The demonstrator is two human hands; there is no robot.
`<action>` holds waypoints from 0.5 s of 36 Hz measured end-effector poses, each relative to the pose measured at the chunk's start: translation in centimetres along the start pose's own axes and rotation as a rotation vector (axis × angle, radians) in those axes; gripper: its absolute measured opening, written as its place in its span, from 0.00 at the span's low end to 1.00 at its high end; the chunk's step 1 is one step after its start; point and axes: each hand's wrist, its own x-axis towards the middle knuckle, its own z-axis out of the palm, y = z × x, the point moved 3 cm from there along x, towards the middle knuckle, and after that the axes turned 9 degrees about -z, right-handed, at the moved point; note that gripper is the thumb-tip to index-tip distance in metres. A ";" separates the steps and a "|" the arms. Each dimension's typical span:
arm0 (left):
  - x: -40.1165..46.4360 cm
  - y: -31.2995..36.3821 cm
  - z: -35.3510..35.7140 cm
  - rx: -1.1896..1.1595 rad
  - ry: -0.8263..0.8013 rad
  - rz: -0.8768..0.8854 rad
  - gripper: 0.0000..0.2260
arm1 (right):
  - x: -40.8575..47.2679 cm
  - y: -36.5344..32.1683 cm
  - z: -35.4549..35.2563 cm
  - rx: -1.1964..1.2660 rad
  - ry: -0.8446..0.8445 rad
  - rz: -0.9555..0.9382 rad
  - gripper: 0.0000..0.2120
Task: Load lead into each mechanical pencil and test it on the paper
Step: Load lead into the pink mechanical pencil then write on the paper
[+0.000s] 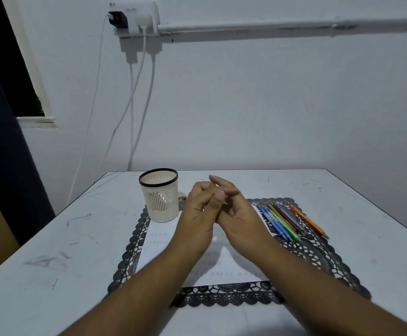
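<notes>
Pencils, thin plastic ones in blue, green, purple and orange, lie side by side on the black lace mat, right of the white paper. They look light, stiff and a bit slippery, so I would pinch one at its middle. My left hand and right hand meet above the paper, fingers curled close; I cannot tell what they hold. A cream mesh cup stands nearby.

A black placemat with an openwork lace pattern and scalloped edge lies on the pale grey, scuffed surface. The paper is white with faint marks. The cup is cream, slotted and meshed, black-rimmed. The pencils are blue, green, purple and orange.
</notes>
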 end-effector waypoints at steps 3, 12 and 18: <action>0.1 -0.4 -0.3 0.093 0.061 0.042 0.15 | 0.0 -0.1 -0.3 -0.033 0.035 -0.026 0.16; 0.8 -1.5 -1.8 0.089 -0.076 -0.341 0.07 | 2.1 -0.8 -4.2 0.816 0.329 0.098 0.13; 0.4 -1.4 -1.4 0.156 -0.149 -0.335 0.03 | 2.2 -0.3 -5.7 0.986 0.402 0.098 0.18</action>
